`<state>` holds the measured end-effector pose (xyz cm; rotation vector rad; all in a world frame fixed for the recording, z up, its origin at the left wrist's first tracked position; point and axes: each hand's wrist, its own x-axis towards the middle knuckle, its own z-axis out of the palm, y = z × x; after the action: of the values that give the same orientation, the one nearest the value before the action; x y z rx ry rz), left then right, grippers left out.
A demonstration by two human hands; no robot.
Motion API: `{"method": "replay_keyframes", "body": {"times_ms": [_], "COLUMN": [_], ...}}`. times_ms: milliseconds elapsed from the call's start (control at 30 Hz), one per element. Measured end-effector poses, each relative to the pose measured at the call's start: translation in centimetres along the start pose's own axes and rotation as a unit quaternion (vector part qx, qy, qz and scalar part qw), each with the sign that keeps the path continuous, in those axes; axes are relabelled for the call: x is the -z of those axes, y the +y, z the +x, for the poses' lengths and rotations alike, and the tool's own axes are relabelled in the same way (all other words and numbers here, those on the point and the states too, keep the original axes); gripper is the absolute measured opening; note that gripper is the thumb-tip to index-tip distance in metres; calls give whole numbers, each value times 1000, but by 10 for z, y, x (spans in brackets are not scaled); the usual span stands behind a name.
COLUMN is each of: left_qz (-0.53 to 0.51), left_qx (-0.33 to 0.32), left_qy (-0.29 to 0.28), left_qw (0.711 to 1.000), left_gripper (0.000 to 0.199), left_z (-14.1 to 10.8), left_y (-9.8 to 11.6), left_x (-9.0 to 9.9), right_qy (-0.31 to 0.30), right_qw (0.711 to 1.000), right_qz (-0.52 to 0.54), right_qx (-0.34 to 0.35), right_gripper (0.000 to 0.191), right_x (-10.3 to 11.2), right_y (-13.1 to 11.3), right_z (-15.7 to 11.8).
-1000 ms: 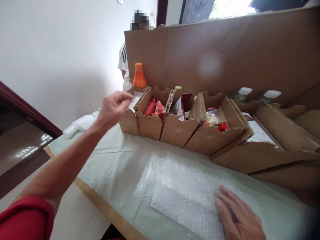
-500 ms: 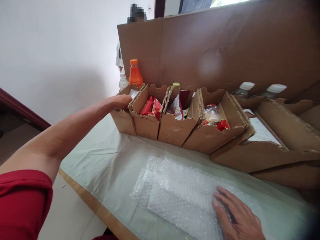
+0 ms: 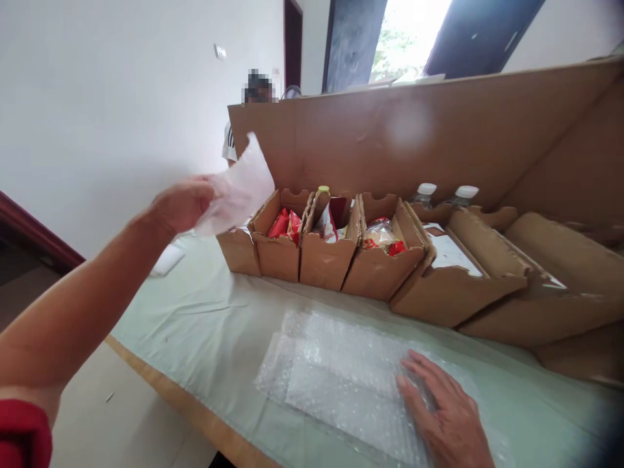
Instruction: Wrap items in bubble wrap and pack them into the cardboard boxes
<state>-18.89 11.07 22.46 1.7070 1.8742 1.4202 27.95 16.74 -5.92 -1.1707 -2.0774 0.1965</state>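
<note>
My left hand is raised at the left end of a row of cardboard bins, its fingers closed on a thin, whitish translucent sheet. The sheet hangs in front of the leftmost bin and hides most of its inside. Flat on the green cloth lies bubble wrap. Over its right end rests my right hand, fingers apart, holding nothing. Red packets stand in the second bin.
More bins hold a white and red pouch, clear and red packages and white papers. Two white-capped bottles stand behind. A tall cardboard panel backs the row. A person is partly hidden beyond it.
My left hand has come up out of the leftmost bin with the whitish sheet. My right hand stays on the bubble wrap. The view has tilted upward.
</note>
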Motion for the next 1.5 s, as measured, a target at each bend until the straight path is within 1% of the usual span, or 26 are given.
{"method": "replay_keyframes", "body": {"times_ms": [33,100,200,267,333,400,433,500,600,667,733,833,867,933,967,1000,1033,1067,1100,1133,1200,1267,1300,1367,1433,1500], "left_qz": [-67,-204,-289,-305,-297,-283,-285,-317,-381,-392,-358,-250,-202,-86,-21,37,83,116,137,155,183,183,176,159,159,167], "left_qx": [32,109,149,157,154,146,148,169,219,228,222,177,138,11,-71,-156,-233,-296,-343,-363,-364,-335,-318,-298,-303,-320], "left_qy": [-44,-152,-279,-350,-409,-460,-478,-480,-435,-410,-388,-341,-309,-211,-156,-107,-80,-84,-110,-163,-277,-338,-343,-315,-269,-251], "left_qw": [996,961,904,872,849,829,818,801,786,792,819,889,919,974,985,981,966,944,923,904,870,860,867,887,901,898], "left_gripper": [25,22,22,23,24,26,27,31,59,71,68,41,28,10,6,9,13,18,21,23,24,23,28,34,28,24], "left_z": [-13,-39,-71,-89,-105,-117,-121,-129,-136,-139,-141,-138,-135,-132,-133,-136,-141,-149,-159,-170,-190,-202,-203,-199,-191,-184], "left_y": [3,7,16,24,29,29,27,14,-15,-33,-40,-23,-12,9,16,20,18,12,3,-8,-31,-45,-47,-43,-35,-31], "left_x": [-8,-28,-66,-92,-116,-135,-142,-152,-160,-165,-170,-171,-169,-161,-158,-157,-158,-162,-167,-173,-184,-187,-186,-182,-183,-192], "right_qy": [4,-9,-77,-140,-220,-286,-297,-264,-151,-112,-98,-77,-68,-61,-64,-70,-78,-92,-111,-137,-206,-255,-259,-230,-185,-152], "right_qw": [1000,996,969,918,834,749,719,699,724,753,785,842,864,904,921,934,946,958,968,975,974,963,961,969,979,985], "right_qz": [17,67,200,348,485,574,598,618,604,583,558,503,478,417,384,351,312,267,213,155,44,-22,-36,-36,-16,3], "right_qx": [-13,-52,-127,-131,-143,-170,-191,-243,-296,-283,-248,-178,-146,-68,-29,6,34,55,68,77,83,85,86,85,83,88], "right_gripper": [48,48,61,74,79,76,72,59,42,34,26,17,15,10,9,9,10,14,20,27,42,52,54,49,38,29], "right_x": [8,29,59,68,68,63,60,58,62,66,72,85,91,104,109,113,114,112,108,103,92,90,93,104,111,105], "right_y": [-6,-22,-55,-76,-94,-106,-110,-113,-109,-104,-99,-96,-96,-93,-90,-85,-79,-72,-63,-53,-34,-22,-19,-24,-38,-55], "right_z": [4,12,27,36,41,41,40,37,36,40,45,55,58,61,60,58,53,46,37,27,5,-13,-18,-21,-15,-9]}}
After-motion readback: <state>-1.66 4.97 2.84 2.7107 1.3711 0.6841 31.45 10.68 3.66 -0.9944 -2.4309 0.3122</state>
